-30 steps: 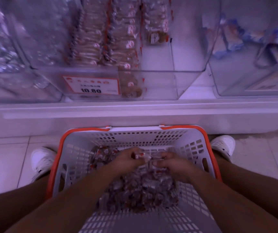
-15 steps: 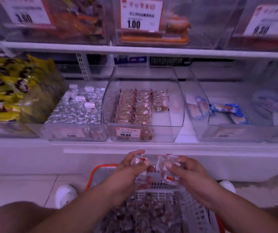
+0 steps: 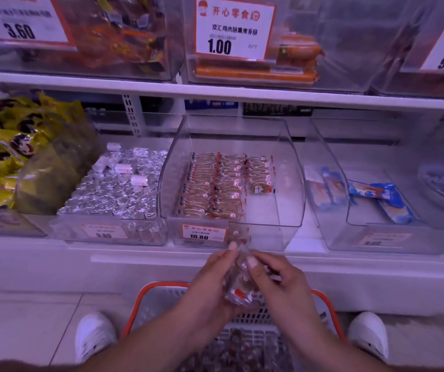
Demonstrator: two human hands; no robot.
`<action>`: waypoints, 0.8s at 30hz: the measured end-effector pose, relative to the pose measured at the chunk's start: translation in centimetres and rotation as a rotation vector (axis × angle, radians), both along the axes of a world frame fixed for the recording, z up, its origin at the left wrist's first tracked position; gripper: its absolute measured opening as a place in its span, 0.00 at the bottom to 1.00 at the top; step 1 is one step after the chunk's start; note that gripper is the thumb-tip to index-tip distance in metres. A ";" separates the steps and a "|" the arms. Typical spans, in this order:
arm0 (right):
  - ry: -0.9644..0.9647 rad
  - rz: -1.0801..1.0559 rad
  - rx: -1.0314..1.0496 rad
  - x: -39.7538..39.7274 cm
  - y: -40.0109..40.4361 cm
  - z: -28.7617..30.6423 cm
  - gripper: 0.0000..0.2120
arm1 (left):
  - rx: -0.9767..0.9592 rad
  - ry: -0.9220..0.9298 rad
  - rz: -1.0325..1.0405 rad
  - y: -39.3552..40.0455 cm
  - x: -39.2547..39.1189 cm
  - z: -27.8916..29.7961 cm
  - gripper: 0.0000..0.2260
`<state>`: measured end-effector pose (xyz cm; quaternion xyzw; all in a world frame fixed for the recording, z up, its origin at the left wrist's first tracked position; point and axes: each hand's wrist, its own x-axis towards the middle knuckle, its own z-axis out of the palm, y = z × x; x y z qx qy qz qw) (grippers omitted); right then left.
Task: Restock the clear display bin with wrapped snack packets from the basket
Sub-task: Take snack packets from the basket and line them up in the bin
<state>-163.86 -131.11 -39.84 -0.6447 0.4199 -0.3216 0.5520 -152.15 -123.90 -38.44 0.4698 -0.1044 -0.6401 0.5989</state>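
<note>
My left hand [image 3: 210, 285] and my right hand [image 3: 280, 283] together hold a small stack of clear-wrapped brown snack packets [image 3: 239, 285] above the basket. The white basket with orange rim [image 3: 159, 299] stands on the floor between my feet, with several more packets [image 3: 237, 347] inside. Straight ahead on the lower shelf stands the clear display bin [image 3: 293, 183] with a 10.80 price tag [image 3: 203, 233]. Neat rows of the same packets [image 3: 215, 183] fill its left part, and its right part is bare.
A bin of silver foil sweets [image 3: 113, 194] stands left of the target bin, and yellow bags [image 3: 6, 151] lie further left. Right of it is a bin with blue packets [image 3: 376, 197]. An upper shelf [image 3: 215, 93] carries more bins. My white shoes [image 3: 94, 336] flank the basket.
My hands lifted a handful of packets out of the basket and brought them together into a stack in front of the shelf edge. My view tilted up from the basket to the shelves.
</note>
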 end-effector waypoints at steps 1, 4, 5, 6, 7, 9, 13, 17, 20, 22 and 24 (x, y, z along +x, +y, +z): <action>-0.011 -0.014 0.014 0.1 -0.3 0.1 0.06 | -0.007 -0.002 -0.015 -0.1 0.2 0.2 0.30; -0.054 0.009 0.172 0.2 -0.9 0.1 0.12 | -0.064 0.007 0.006 -0.2 0.8 0.5 0.27; -0.065 0.026 0.215 0.3 -0.9 0.1 0.15 | -0.089 0.009 0.025 -0.2 1.0 0.5 0.26; -0.071 0.036 0.226 0.3 -0.9 0.0 0.16 | -0.111 0.009 0.042 -0.2 1.1 0.4 0.26; -0.073 0.037 0.207 0.3 -0.8 -0.1 0.17 | -0.128 0.008 0.054 -0.2 1.2 0.4 0.26; -0.044 0.011 0.122 0.4 -0.8 -0.2 0.17 | -0.169 0.002 0.068 -0.1 1.0 0.0 0.27; 0.109 -0.028 0.030 0.1 -1.0 -0.1 0.25 | -0.243 -0.079 0.197 0.1 0.8 -0.6 0.26; -0.037 0.061 0.313 0.1 0.2 0.0 0.21 | -0.282 -0.281 0.305 0.0 0.9 -0.5 0.24; -0.167 0.088 0.513 0.7 0.8 -0.1 0.17 | -0.255 -0.466 0.276 0.3 0.2 -1.0 0.23; -0.315 0.127 0.716 1.0 0.9 0.3 0.17 | -0.260 -0.535 0.250 0.4 -0.4 -1.2 0.21; -0.410 0.162 0.841 1.2 0.9 0.7 0.18 | -0.254 -0.633 0.248 0.2 -0.7 -1.2 0.19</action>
